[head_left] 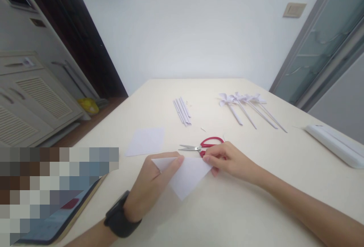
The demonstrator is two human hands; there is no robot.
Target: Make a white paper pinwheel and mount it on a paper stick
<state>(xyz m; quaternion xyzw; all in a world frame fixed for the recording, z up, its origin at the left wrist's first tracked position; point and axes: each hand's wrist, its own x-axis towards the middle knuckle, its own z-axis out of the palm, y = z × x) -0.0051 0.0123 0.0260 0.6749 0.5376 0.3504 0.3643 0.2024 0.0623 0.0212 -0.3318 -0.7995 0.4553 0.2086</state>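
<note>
Two hands: left hand [152, 186], right hand [230, 160]. One folded paper triangle [186, 175], one flat paper square [146, 141], one pair of red scissors [203, 145]. About four paper pinwheels [247, 107], one bundle of paper strips [182, 111], exact strip count unclear, one tablet [57, 220].

From my remote feed, a cream surface [256, 209] carries a folded white paper triangle [186, 175] pinned flat under the fingers [178, 160] of both hands. Red-handled scissors [203, 145] lie just beyond the fingertips. A flat white paper square [146, 141] rests beyond and left of them. Farther off sit a bundle of paper sticks [182, 111] and a row of white paper pinwheels [247, 107]. A white tray-like object [335, 144] lies far right, a tablet [57, 220] near left.
</note>
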